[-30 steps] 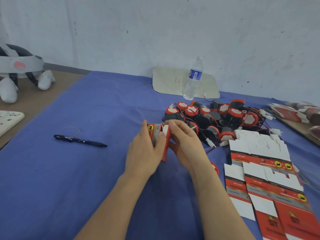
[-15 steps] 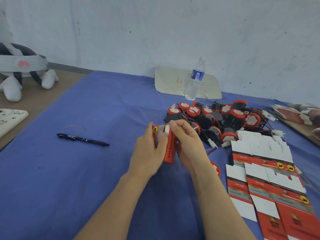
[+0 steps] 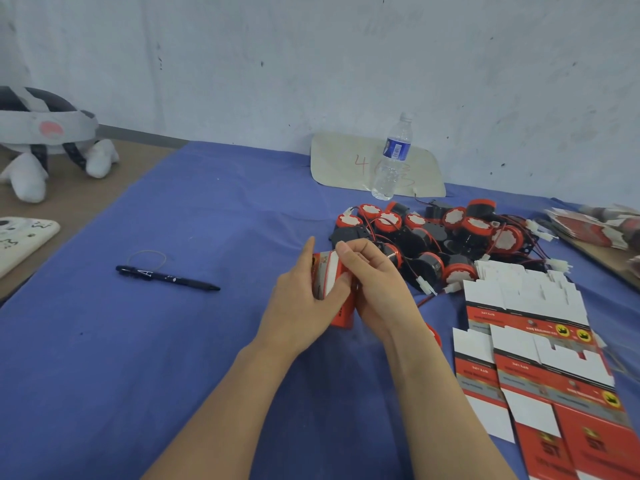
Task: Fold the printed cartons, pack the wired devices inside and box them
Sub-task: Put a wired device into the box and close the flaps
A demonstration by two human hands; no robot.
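Observation:
A small red printed carton (image 3: pixel 337 299) stands upright between both hands, a white end flap showing at its top. My left hand (image 3: pixel 304 306) wraps its left side, thumb across the front. My right hand (image 3: pixel 377 282) grips the right side, with the index finger curled over the flap. Behind the hands lies a pile of black-and-red wired devices (image 3: pixel 450 237) with white plugs. Flat red-and-white cartons (image 3: pixel 540 358) lie fanned out at the right. One device (image 3: pixel 434 336) peeks out beside my right wrist.
A black pen (image 3: pixel 166 277) and a thin wire loop lie on the blue cloth (image 3: pixel 138 341) at left. A water bottle (image 3: pixel 391 157) stands before a beige card at the wall. More cartons (image 3: pixel 595 223) lie far right. A headset (image 3: pixel 45 133) rests at far left.
The carton has turned upright between my hands and my right index finger has come over its top flap. The view has shifted slightly; the pile and flat cartons have not moved.

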